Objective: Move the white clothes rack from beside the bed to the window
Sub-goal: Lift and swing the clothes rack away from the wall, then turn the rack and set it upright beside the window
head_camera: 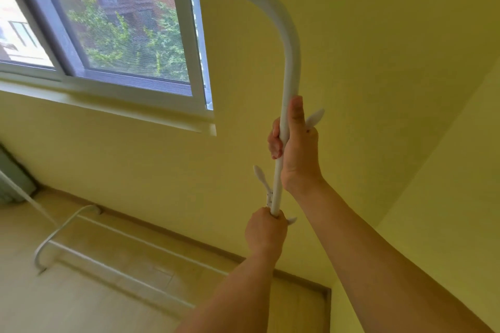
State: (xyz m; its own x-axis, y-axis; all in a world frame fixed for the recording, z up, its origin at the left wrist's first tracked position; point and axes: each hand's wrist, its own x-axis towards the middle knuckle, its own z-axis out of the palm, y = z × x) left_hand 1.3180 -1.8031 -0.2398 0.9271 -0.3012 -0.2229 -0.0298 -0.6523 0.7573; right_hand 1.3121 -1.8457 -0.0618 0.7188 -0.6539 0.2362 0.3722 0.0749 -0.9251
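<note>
Both bare forearms reach up and forward. Right hand [296, 143] sits higher, fingers wrapped round the rack's upright tube [280, 159], thumb laid straight up along it. Left hand [266, 230] grips the same tube lower down in a closed fist, knuckles toward the viewer.

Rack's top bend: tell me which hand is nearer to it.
Right. The right hand grips the rack upright just below the bend; the left hand grips the same upright farther down.
</note>
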